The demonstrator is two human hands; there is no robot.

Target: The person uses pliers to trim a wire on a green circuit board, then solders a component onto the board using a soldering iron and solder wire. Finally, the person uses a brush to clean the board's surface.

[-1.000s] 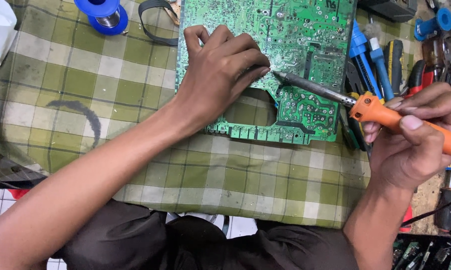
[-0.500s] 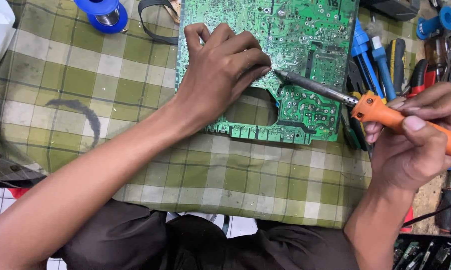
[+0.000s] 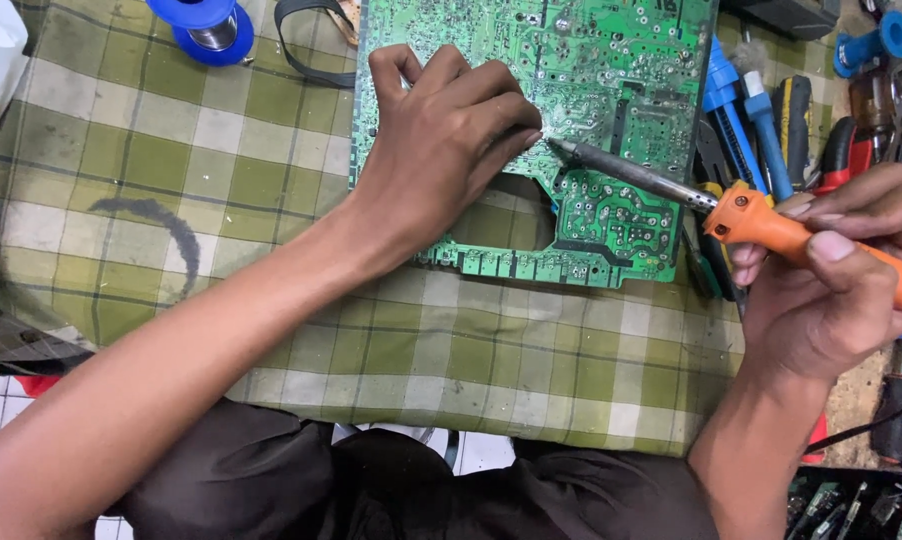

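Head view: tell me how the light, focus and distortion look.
Head view: even, soft light, no hard shadows or glare; circuit board, soldering iron and left hand are sharp; right hand is slightly soft; wide lens bends the checked cloth near the edges.

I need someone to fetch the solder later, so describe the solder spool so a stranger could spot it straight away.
Start at the green and cream checked cloth covering the work surface, then go to its far edge, left of the big green circuit board. The solder spool sits there beside a dark strap loop. It is the only round blue reel there, wound with silvery wire.
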